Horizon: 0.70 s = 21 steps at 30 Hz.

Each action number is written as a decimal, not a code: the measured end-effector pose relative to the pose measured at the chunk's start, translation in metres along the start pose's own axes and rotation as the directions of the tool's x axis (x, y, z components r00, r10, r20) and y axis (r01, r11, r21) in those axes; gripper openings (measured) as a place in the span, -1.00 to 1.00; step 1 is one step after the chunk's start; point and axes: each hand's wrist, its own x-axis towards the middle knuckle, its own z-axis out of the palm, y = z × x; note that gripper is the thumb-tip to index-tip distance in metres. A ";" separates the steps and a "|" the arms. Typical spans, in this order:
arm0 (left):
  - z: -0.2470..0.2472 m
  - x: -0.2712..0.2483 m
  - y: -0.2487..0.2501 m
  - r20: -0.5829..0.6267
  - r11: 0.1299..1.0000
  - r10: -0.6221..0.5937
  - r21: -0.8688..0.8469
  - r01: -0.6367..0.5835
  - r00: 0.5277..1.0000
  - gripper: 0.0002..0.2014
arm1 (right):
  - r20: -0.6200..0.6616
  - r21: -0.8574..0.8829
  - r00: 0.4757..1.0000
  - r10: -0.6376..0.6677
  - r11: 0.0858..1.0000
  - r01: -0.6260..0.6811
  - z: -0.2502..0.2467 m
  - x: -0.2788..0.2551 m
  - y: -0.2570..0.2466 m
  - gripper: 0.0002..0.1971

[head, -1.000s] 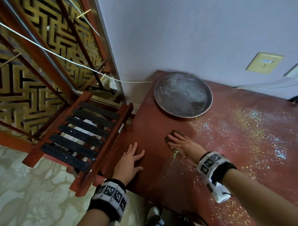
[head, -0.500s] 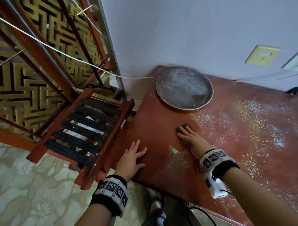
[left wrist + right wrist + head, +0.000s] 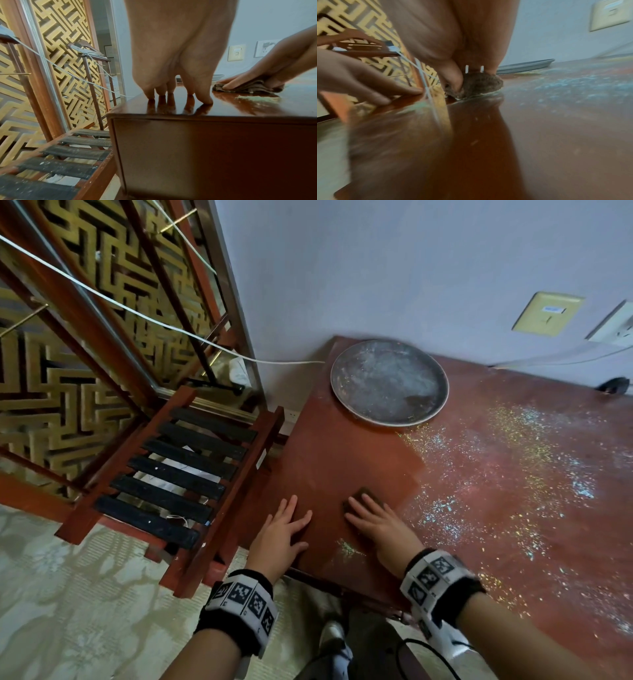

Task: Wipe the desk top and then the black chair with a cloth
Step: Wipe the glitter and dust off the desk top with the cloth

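Note:
The red-brown desk top [image 3: 342, 446] is wiped bare on its left part and strewn with glittery dust [image 3: 513, 474] on its right. My right hand [image 3: 373, 522] lies flat on a small brown cloth [image 3: 364, 495] and presses it to the desk, just left of the dust's edge. In the left wrist view the right hand's fingers [image 3: 240, 81] lie over the folded cloth [image 3: 252, 88]. My left hand [image 3: 281, 529] rests flat on the desk near its front left corner, holding nothing, fingertips [image 3: 205, 100] on the wood. No black chair can be made out.
A round metal tray [image 3: 388, 381] sits at the desk's back left corner against the wall. A wooden luggage rack [image 3: 178, 474] with black straps stands close to the desk's left side. A white cable [image 3: 137, 313] runs to the wall. Wall plates [image 3: 547, 313] hang above the desk.
My right hand slid the cloth out to the right toward the dust, then back left and nearer to the front edge. The left hand has stayed in place.

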 end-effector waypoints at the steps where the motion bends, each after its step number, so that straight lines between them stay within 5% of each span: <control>1: 0.000 -0.001 0.000 -0.003 1.000 0.002 0.007 -0.002 1.000 -0.40 | -0.004 0.007 0.998 -0.064 0.998 0.064 0.008 -0.004 -0.010 -0.29; 5: 0.000 -0.002 0.001 -0.005 1.000 0.016 0.025 -0.016 1.000 -0.42 | 0.057 0.021 0.952 -0.300 0.954 0.299 0.034 -0.026 -0.041 -0.34; 11: 0.004 -0.008 -0.002 -0.008 0.999 0.015 0.032 -0.014 1.000 -0.42 | 0.026 -0.034 0.995 -0.100 0.994 0.101 0.018 -0.017 -0.017 -0.32; 13: 0.006 -0.011 -0.003 -0.024 0.999 0.019 0.040 -0.018 1.000 -0.42 | -0.028 -0.023 0.976 -0.215 0.977 0.214 0.033 -0.021 -0.028 -0.34; 16: 0.010 -0.015 -0.004 -0.051 0.998 0.036 0.051 -0.033 0.998 -0.42 | 0.116 -0.039 0.908 -0.404 0.911 0.410 0.047 -0.032 -0.041 -0.30; 21: 0.013 -0.019 -0.006 -0.065 0.998 0.052 0.044 -0.049 0.997 -0.42 | -0.041 -0.117 0.973 -0.228 0.968 0.222 0.026 -0.030 -0.004 -0.39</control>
